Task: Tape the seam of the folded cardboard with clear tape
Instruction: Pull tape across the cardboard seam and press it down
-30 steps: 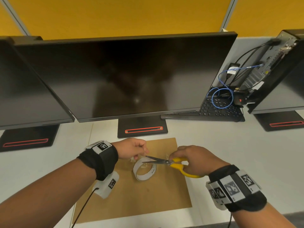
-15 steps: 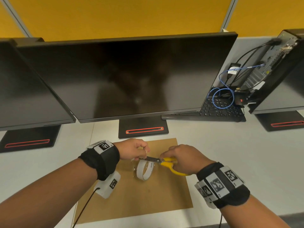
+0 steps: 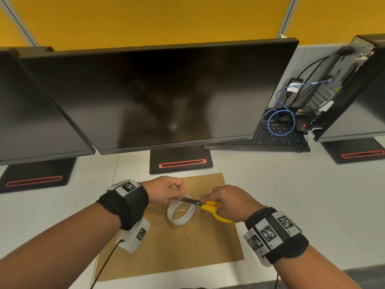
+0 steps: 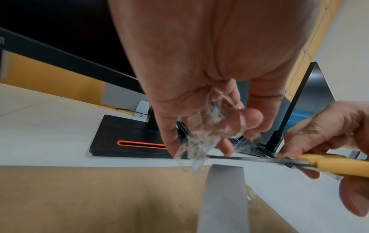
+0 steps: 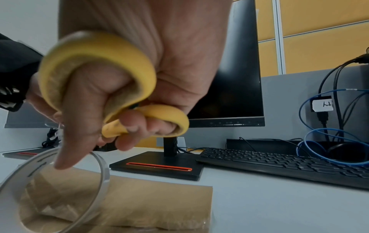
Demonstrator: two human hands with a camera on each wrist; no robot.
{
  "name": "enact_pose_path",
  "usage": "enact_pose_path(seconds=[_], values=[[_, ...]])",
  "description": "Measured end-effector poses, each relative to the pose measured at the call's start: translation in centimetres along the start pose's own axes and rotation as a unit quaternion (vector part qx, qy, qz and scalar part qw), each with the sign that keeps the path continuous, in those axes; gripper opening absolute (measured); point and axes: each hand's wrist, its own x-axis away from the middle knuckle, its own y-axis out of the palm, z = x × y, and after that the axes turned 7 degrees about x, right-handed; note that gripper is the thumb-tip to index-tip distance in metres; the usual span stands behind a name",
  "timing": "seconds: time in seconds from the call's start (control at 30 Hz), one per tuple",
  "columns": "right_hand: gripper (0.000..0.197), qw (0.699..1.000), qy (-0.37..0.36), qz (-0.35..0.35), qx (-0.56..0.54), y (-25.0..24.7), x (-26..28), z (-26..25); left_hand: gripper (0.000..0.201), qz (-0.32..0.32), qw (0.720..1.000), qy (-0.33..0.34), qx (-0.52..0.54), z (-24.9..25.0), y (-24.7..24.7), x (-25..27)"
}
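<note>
A flat brown cardboard sheet (image 3: 187, 243) lies on the white desk in front of me. A nearly spent roll of clear tape (image 3: 180, 213) stands on it, seen edge-on as a grey band, the tape roll (image 4: 221, 198), and as a ring, the tape roll (image 5: 99, 178). My left hand (image 3: 166, 191) pinches a crumpled strand of clear tape (image 4: 201, 134) above the roll. My right hand (image 3: 231, 202) grips yellow-handled scissors (image 3: 210, 205), the scissors (image 5: 111, 88), with their blades (image 4: 255, 160) closed and reaching under the left fingers.
A large dark monitor (image 3: 166, 97) on a black stand (image 3: 181, 161) sits just behind the cardboard. More monitors flank it left and right. A black keyboard (image 3: 270, 138) with blue cables (image 3: 281, 119) lies at the back right. The desk's front edge (image 3: 312, 276) is near my forearms.
The scissors moved left toward my left hand and their blades closed across the tape strand. The tape roll shifted slightly. My left hand stayed nearly still.
</note>
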Motion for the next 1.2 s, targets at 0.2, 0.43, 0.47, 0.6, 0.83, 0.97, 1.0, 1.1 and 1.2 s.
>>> enact_pose_path(seconds=[0.2, 0.43, 0.47, 0.6, 0.83, 0.97, 1.0, 1.1, 1.2], values=[[0.034, 1.0, 0.017, 0.013, -0.015, 0.6, -0.2, 0.0, 0.017, 0.029, 0.998, 0.033, 0.04, 0.2, -0.2, 0.1], [0.046, 0.981, 0.128, 0.013, -0.147, 1.3, 0.7, 1.3, 0.011, 0.111, 0.99, 0.04, 0.071, -1.4, -0.7, 0.1], [0.047, 0.974, 0.147, 0.011, -0.175, 1.5, 0.9, 1.5, 0.015, 0.119, 0.99, 0.038, 0.064, -1.6, -0.7, 0.1], [0.045, 0.954, 0.176, -0.011, -0.244, 2.0, 1.3, 2.0, 0.009, 0.185, 0.981, 0.031, 0.057, -1.9, 0.2, -0.4], [0.044, 0.936, 0.182, -0.024, -0.301, 2.7, 1.2, 2.5, 0.025, 0.204, 0.977, -0.064, -0.016, -2.2, 4.5, -3.7], [0.043, 0.935, 0.185, -0.017, -0.303, 2.8, 1.3, 3.0, 0.026, 0.23, 0.963, -0.098, -0.098, -2.7, 5.1, -5.5], [0.043, 0.935, 0.193, -0.011, -0.296, 2.9, 1.4, 3.2, 0.025, 0.228, 0.961, -0.103, -0.116, -2.9, 5.2, -5.8], [0.042, 0.934, 0.232, 0.021, -0.272, 2.9, 2.0, 4.0, 0.017, 0.226, 0.959, -0.106, -0.133, -3.7, 5.3, -6.1], [0.041, 0.925, 0.286, 0.079, -0.236, 2.9, 2.5, 5.3, 0.015, 0.222, 0.96, -0.106, -0.134, -3.7, 5.2, -6.0]])
